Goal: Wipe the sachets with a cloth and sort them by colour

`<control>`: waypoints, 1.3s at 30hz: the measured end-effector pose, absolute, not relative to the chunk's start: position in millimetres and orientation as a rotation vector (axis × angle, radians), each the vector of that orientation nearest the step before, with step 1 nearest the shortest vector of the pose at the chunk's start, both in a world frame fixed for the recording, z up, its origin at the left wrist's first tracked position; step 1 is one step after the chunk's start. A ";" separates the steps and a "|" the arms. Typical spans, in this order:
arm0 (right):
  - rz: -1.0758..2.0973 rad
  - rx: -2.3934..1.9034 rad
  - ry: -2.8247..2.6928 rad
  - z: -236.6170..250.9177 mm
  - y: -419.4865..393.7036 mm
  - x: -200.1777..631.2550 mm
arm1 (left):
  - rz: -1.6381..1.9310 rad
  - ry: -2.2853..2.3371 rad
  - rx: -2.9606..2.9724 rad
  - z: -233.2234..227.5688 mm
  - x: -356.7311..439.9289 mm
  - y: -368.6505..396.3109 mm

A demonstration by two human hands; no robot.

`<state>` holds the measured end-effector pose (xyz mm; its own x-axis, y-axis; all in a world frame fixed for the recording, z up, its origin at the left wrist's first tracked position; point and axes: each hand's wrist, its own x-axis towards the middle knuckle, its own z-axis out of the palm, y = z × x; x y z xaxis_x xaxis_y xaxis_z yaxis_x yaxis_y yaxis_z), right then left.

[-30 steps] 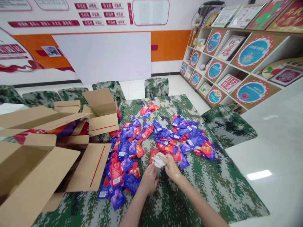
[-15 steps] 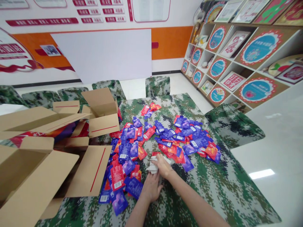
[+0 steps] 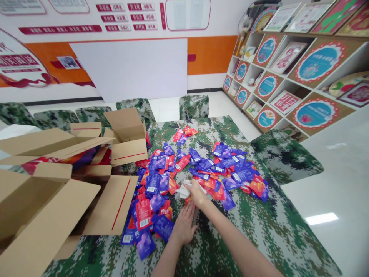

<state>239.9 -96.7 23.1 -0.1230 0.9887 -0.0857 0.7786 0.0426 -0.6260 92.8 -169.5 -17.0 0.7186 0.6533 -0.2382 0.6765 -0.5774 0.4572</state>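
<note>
Gripping a white cloth (image 3: 184,190), right hand (image 3: 198,194) works beside open, flat left hand (image 3: 183,227); packets (image 3: 161,184) just left could snag and scatter.

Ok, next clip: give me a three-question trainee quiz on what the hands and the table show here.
1. True or false: the right hand grips a white cloth.
2. The left hand is: A) lying flat on the table, B) inside a box, C) lifting a packet.
3. Which two colours do most of the packets have?

Key: 1 true; 2 A; 3 purple and red.
</note>
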 end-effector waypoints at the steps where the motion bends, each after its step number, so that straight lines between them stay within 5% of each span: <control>1: 0.789 -1.734 -1.956 26.0 -107.7 238.9 | -0.044 1.021 2.383 -19.9 91.6 -170.4; 8: 0.837 -1.641 -2.042 6.2 -168.0 234.7 | -0.094 1.042 2.245 -28.3 86.7 -172.6; 27: 0.762 -1.844 -1.945 7.2 -92.7 234.9 | -0.081 1.022 2.292 -12.4 96.4 -164.7; 33: 0.703 -1.725 -1.784 9.5 -149.6 260.1 | 0.053 1.105 2.267 10.6 100.1 -154.0; 39: 0.692 -1.688 -1.732 -12.0 -221.2 295.9 | 0.122 1.696 1.973 10.5 121.0 -123.0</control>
